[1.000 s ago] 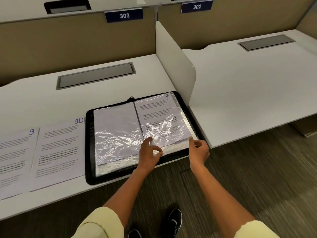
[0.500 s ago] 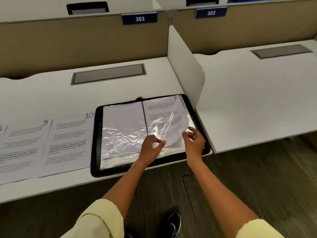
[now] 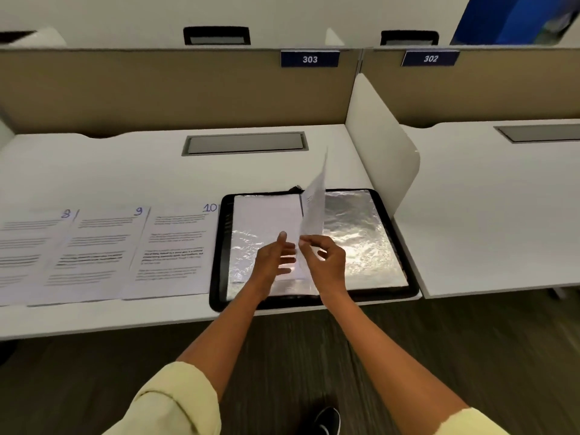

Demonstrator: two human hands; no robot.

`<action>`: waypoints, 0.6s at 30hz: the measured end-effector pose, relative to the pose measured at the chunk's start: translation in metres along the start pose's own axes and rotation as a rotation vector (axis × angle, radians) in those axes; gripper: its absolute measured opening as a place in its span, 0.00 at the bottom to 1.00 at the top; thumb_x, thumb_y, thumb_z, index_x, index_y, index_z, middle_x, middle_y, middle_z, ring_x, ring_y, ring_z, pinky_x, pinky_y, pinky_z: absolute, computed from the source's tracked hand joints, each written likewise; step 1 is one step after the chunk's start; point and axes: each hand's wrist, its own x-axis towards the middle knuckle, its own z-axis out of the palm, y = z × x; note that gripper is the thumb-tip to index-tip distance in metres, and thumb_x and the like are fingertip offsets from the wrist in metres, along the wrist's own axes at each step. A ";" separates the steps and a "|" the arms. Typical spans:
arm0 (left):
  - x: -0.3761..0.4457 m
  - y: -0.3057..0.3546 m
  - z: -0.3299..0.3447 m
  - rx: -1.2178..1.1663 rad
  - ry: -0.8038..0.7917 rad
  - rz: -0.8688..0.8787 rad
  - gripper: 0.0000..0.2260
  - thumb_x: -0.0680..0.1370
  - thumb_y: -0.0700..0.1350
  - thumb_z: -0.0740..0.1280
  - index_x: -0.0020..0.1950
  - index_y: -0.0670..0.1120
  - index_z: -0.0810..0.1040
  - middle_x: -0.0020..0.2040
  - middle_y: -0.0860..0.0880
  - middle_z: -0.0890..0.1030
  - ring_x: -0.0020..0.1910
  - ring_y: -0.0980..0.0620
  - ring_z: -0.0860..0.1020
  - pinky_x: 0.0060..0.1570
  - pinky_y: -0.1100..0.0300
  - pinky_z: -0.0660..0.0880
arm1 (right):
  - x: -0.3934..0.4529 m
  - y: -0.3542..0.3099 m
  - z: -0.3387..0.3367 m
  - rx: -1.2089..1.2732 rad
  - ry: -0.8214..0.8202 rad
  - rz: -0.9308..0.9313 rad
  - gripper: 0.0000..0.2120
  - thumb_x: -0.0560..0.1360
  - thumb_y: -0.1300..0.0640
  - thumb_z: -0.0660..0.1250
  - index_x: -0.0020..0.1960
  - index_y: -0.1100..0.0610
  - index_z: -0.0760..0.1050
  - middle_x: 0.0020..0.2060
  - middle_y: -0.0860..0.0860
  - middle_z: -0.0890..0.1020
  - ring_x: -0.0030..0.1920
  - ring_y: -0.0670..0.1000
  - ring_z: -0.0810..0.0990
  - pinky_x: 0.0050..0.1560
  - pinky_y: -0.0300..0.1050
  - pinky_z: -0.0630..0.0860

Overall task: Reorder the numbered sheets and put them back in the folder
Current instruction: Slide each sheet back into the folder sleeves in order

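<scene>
Right hand [image 3: 324,257]: thumb and forefinger pinched together on the near edge of a plastic sleeve page [image 3: 314,208], other fingers loosely curled beneath. Page raised nearly upright over the spine of the folder [image 3: 219,246], edge-on to the camera, printed text faintly visible on its right face; number not readable at this angle.

Left hand [image 3: 274,257]: fingers straight and slightly spread, palm turned toward the raised page, just left of it, gripping nothing. Fingertips close to the page's left face; actual contact impossible to judge.

Folder: black-edged, lying open and flat at the right end of the desk [image 3: 125,171], near edge level with the desk's front edge, right side just beside the white divider [image 3: 379,146]. Crinkled clear sleeves on both halves, glare on the right half [image 3: 361,233].

Left of the folder, in a row on the desk, slightly overlapped: sheet 10 [image 3: 175,252] touching the folder's left edge, then sheet 9 [image 3: 100,252], then sheet 8 [image 3: 31,246], partly cut off by the frame. Numbers handwritten in blue at each top right corner.

Behind: grey cable hatch [image 3: 244,143] set into the desk, tan partition with plates 303 [image 3: 310,59] and 302 [image 3: 430,58].
</scene>
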 end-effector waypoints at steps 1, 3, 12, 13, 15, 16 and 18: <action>-0.002 0.001 -0.007 -0.027 -0.012 -0.011 0.29 0.77 0.67 0.59 0.59 0.44 0.81 0.52 0.46 0.85 0.51 0.47 0.83 0.52 0.51 0.81 | -0.005 -0.001 0.007 -0.018 -0.019 -0.021 0.08 0.76 0.59 0.74 0.48 0.45 0.82 0.48 0.44 0.85 0.52 0.40 0.81 0.55 0.34 0.76; -0.008 0.001 -0.022 -0.062 -0.031 -0.023 0.32 0.74 0.69 0.58 0.59 0.44 0.81 0.52 0.45 0.85 0.51 0.47 0.84 0.51 0.50 0.82 | -0.015 0.000 0.023 -0.057 -0.059 -0.043 0.08 0.76 0.59 0.73 0.48 0.46 0.82 0.49 0.44 0.84 0.52 0.39 0.80 0.53 0.27 0.73; -0.029 -0.016 -0.087 -0.043 0.057 -0.031 0.17 0.77 0.56 0.70 0.54 0.42 0.82 0.48 0.44 0.85 0.47 0.47 0.84 0.46 0.53 0.83 | -0.057 0.024 0.087 -0.159 -0.221 0.078 0.07 0.78 0.57 0.71 0.56 0.52 0.80 0.54 0.48 0.81 0.53 0.39 0.78 0.53 0.23 0.70; -0.030 -0.019 -0.094 -0.030 0.084 -0.043 0.14 0.77 0.53 0.71 0.53 0.42 0.82 0.48 0.43 0.85 0.46 0.47 0.85 0.44 0.54 0.83 | -0.062 0.027 0.090 -0.177 -0.240 0.089 0.08 0.78 0.57 0.71 0.57 0.53 0.81 0.54 0.48 0.81 0.54 0.38 0.78 0.53 0.23 0.70; -0.031 -0.026 -0.106 0.014 0.149 -0.077 0.08 0.78 0.47 0.71 0.52 0.43 0.82 0.47 0.43 0.85 0.44 0.47 0.85 0.43 0.55 0.83 | -0.073 0.036 0.096 -0.225 -0.274 0.104 0.09 0.77 0.57 0.72 0.58 0.53 0.81 0.55 0.46 0.82 0.55 0.39 0.78 0.54 0.22 0.69; -0.032 -0.028 -0.111 0.045 0.180 -0.095 0.05 0.77 0.43 0.71 0.50 0.43 0.82 0.47 0.43 0.84 0.43 0.47 0.84 0.42 0.55 0.83 | -0.078 0.039 0.098 -0.239 -0.283 0.115 0.10 0.77 0.57 0.72 0.58 0.52 0.82 0.55 0.46 0.82 0.56 0.39 0.78 0.54 0.22 0.69; -0.034 -0.036 -0.122 0.121 0.220 -0.123 0.03 0.77 0.39 0.70 0.49 0.43 0.82 0.45 0.44 0.84 0.41 0.47 0.84 0.39 0.57 0.83 | -0.088 0.046 0.101 -0.265 -0.294 0.131 0.10 0.77 0.58 0.72 0.58 0.51 0.81 0.55 0.45 0.82 0.56 0.37 0.77 0.53 0.22 0.69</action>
